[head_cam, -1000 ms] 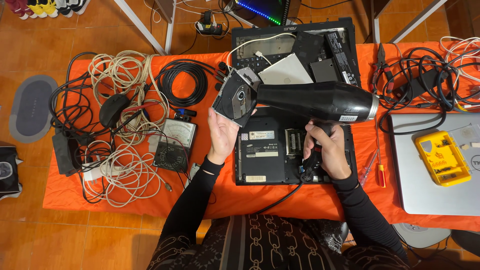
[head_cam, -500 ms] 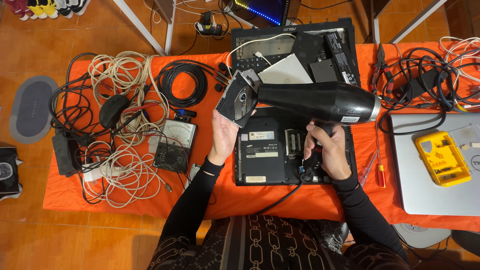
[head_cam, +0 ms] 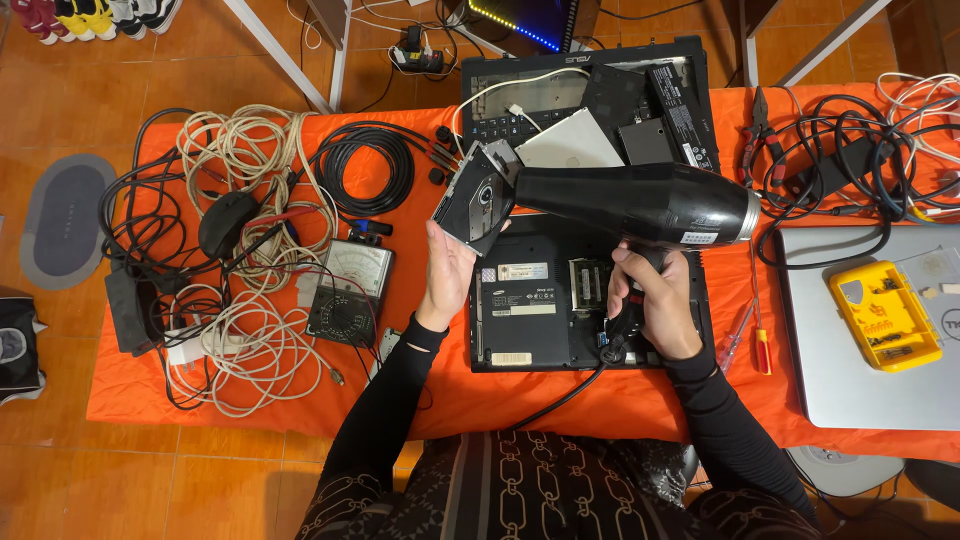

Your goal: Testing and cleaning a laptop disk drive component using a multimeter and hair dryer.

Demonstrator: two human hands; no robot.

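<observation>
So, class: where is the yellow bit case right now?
In the head view, the yellow bit case lies on the silver laptop at the table's right end, right of the red screwdriver and below the black cables.

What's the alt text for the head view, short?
Seen from above, a person's right hand grips a black hair dryer aimed at a flat metal drive held up by the left hand. Below lies an opened laptop on an orange table, with coiled cables to the left.

Silver laptop [head_cam: 850, 390] cut off at right edge, handle hidden under right-hand fingers [head_cam: 640, 300]
</observation>
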